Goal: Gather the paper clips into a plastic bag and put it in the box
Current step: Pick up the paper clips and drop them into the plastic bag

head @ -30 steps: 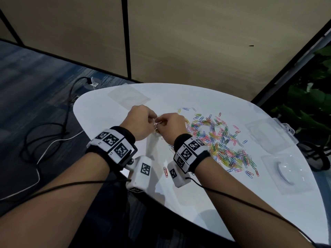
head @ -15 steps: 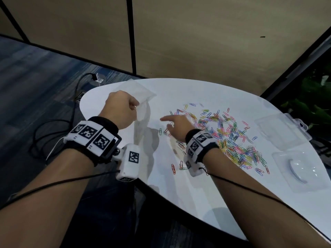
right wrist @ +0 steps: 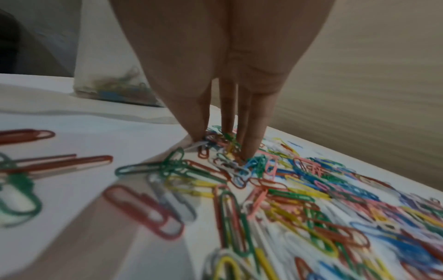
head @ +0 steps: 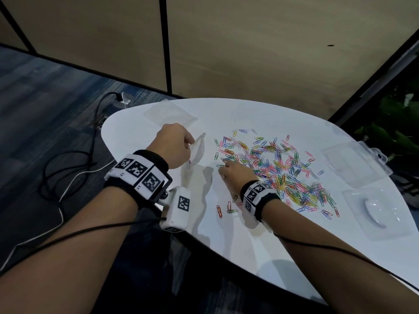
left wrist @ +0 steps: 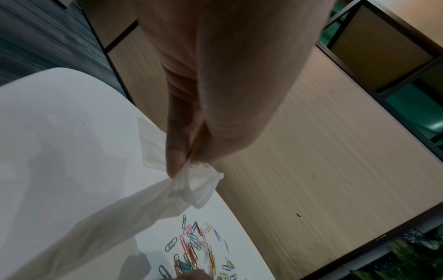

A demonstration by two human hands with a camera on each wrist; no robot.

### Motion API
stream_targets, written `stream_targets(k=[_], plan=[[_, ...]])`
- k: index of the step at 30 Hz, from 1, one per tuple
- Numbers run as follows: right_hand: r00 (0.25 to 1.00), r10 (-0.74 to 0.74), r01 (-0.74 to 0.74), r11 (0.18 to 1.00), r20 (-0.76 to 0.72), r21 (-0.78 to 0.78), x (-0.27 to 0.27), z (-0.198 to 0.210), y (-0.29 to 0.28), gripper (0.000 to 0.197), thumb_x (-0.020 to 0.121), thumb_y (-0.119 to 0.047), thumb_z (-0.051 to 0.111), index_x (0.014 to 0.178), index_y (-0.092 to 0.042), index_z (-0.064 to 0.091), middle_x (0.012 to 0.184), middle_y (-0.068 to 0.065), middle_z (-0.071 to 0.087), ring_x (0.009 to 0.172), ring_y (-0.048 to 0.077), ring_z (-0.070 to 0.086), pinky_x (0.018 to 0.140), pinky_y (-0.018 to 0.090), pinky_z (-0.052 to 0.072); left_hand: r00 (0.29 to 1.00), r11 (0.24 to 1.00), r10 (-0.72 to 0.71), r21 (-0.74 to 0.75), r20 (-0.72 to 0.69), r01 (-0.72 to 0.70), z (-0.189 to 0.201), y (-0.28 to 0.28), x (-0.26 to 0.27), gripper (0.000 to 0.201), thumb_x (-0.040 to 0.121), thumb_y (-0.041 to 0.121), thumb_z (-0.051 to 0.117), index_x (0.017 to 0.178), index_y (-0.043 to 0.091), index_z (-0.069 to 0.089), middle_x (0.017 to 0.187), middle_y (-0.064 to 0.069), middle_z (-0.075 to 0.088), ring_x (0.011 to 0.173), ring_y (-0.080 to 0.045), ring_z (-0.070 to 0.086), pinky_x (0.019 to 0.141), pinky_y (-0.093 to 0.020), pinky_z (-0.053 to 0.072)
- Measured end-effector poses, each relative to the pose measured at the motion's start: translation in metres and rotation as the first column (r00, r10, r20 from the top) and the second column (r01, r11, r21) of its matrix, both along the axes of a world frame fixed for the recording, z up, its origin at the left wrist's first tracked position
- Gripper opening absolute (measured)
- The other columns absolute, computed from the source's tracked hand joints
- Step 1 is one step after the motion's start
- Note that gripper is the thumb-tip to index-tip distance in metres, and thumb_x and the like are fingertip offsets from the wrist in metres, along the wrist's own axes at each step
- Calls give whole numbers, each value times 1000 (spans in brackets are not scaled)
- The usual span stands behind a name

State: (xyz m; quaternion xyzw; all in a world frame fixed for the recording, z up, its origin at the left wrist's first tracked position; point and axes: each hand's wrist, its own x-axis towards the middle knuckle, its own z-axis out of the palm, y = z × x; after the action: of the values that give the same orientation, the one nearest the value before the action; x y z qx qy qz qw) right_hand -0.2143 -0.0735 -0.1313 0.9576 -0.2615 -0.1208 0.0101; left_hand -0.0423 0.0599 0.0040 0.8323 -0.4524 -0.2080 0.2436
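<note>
Many coloured paper clips (head: 283,173) lie scattered across the white table (head: 226,241). My left hand (head: 174,146) pinches the top edge of a clear plastic bag (head: 197,159) between thumb and finger and holds it upright. In the left wrist view the left hand (left wrist: 187,164) grips the crumpled mouth of the bag (left wrist: 120,217). In the right wrist view the bag (right wrist: 112,83) has some clips in its bottom. My right hand (head: 223,166) reaches to the pile's left edge. There the right hand (right wrist: 223,145) has straight fingertips (right wrist: 251,149) touching the clips (right wrist: 287,189).
A clear plastic box (head: 353,164) and a clear lid (head: 376,211) sit at the table's right edge. A second flat plastic bag (head: 170,114) lies at the back left. A few stray clips (head: 226,208) lie near my right wrist. Cables (head: 68,168) run on the floor at left.
Both hands were together at the bag's mouth a second ago. My right hand has since moved right onto the clip pile; my left hand keeps holding the bag.
</note>
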Motion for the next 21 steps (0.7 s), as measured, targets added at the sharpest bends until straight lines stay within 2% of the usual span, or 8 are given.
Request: stream_targets(k=[3, 6, 8, 11, 13, 16, 18, 21], plan=[[993, -114, 112, 992, 39, 54, 4, 5, -5, 13, 81, 0, 69, 93, -6, 70, 97, 10, 65, 82, 25, 66, 69, 32, 58, 1000, 1000, -17, 14, -2, 17, -1, -2, -2, 27, 83, 4, 56, 93, 17, 78, 89, -2, 70, 91, -25, 68, 83, -28, 54], [936, -327, 300, 935, 131, 191, 4, 7, -17, 20, 85, 5, 61, 91, -7, 76, 96, 10, 72, 82, 24, 69, 78, 33, 60, 1000, 999, -31, 22, 2, 31, -1, -3, -2, 26, 83, 5, 57, 92, 17, 78, 84, 0, 66, 93, -24, 67, 83, -27, 53], [826, -532, 446, 818, 184, 362, -2, 14, -25, 18, 85, 2, 64, 88, -8, 79, 91, 6, 75, 80, 21, 71, 80, 31, 60, 999, 999, -38, 19, 6, 37, -1, -4, -3, 26, 83, 5, 56, 92, 16, 77, 84, 1, 65, 94, -24, 67, 79, -25, 51], [523, -833, 530, 485, 182, 696, -20, 26, -37, 7, 79, -13, 79, 86, -13, 78, 80, 1, 77, 72, 15, 73, 76, 29, 61, 999, 999, -34, 18, -1, 34, 1, -6, -9, 28, 85, 4, 55, 101, 13, 77, 97, -4, 70, 99, -24, 66, 82, -26, 52], [362, -928, 415, 247, 89, 876, -32, 38, -43, 9, 75, -14, 83, 82, -15, 79, 86, 5, 78, 80, 18, 75, 85, 34, 59, 1000, 999, -31, 20, -2, 31, 2, -8, -13, 31, 87, 4, 55, 108, 13, 75, 106, -6, 71, 104, -23, 65, 90, -29, 53], [138, -989, -21, -48, -45, 999, -36, 67, -38, 18, 80, 0, 75, 98, 2, 72, 105, 18, 73, 93, 24, 73, 89, 32, 58, 999, 999, -37, 25, -20, 37, 4, -10, -19, 31, 87, 4, 56, 112, 12, 73, 108, -8, 71, 103, -23, 66, 90, -28, 53], [124, -987, -259, -132, -102, 957, -33, 94, -23, 27, 84, 3, 70, 110, 7, 65, 109, 19, 71, 99, 23, 71, 84, 26, 59, 998, 998, -50, 31, -31, 51, 4, -12, -23, 31, 87, 3, 56, 113, 10, 72, 106, -8, 71, 100, -24, 68, 88, -27, 53], [200, -975, -392, -175, -102, 903, -20, 119, 5, 24, 84, 5, 69, 108, 6, 66, 106, 16, 74, 96, 20, 73, 79, 21, 58, 997, 996, -74, 37, -35, 75, 3, -14, -30, 31, 87, 3, 56, 112, 9, 73, 102, -8, 73, 100, -23, 68, 92, -29, 53]])
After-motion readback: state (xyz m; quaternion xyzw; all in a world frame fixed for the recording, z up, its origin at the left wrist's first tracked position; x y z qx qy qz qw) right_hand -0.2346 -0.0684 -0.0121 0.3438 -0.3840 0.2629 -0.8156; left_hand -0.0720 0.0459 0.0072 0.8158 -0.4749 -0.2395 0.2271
